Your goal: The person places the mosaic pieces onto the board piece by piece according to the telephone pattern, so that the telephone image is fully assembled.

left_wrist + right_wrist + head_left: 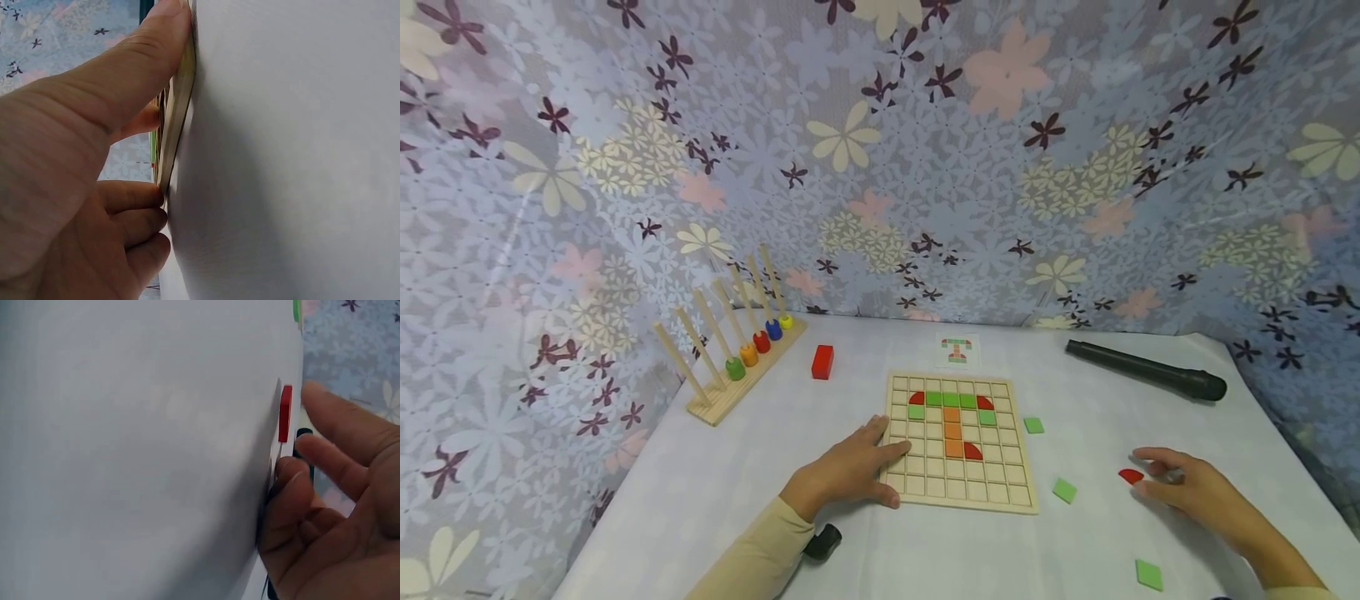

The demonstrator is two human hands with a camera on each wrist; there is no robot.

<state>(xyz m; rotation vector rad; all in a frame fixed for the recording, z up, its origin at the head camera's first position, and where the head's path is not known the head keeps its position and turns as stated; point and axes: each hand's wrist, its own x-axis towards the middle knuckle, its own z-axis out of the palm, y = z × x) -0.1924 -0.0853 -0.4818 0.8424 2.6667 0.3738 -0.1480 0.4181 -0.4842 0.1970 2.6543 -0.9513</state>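
Nearest the person, a thin green square tile (1148, 575) lies on the white cloth (647, 517), well to the right of the pale wooden grid board (925, 487) and nearer than its near edge. The left hand (853, 467), in a beige sleeve (752, 542), rests on the board's left side near the near corner; its fingers are apart, the thumb against the edge and the index finger reaching over the squares. A black device (823, 542) sits by that sleeve, nearer than the board.

Well to the right of the board, the right hand (1198, 492) is beside a red quarter-circle tile (1131, 476) lying on the cloth. Thumb and forefinger are apart, not clamped on it; whether a fingertip touches it I cannot tell. A second green square (1064, 490) lies just right of the board's near-right corner, a third (1033, 425) just beside its right edge.

On the board, three orange squares (952, 431) form a stem with a red quarter-circle (972, 451) right of its near end; the crossbar beyond has green squares (951, 400) between red quarter-circles, with a green square below each end.

Beyond the board are a white card (957, 351) printed with a T-shaped figure, a red block (823, 362) to the left, and a black microphone (1150, 372) to the right. Far left of the board stands a wooden peg rack (715, 412) with coloured rings, and behind everything hangs floral fabric (925, 167).
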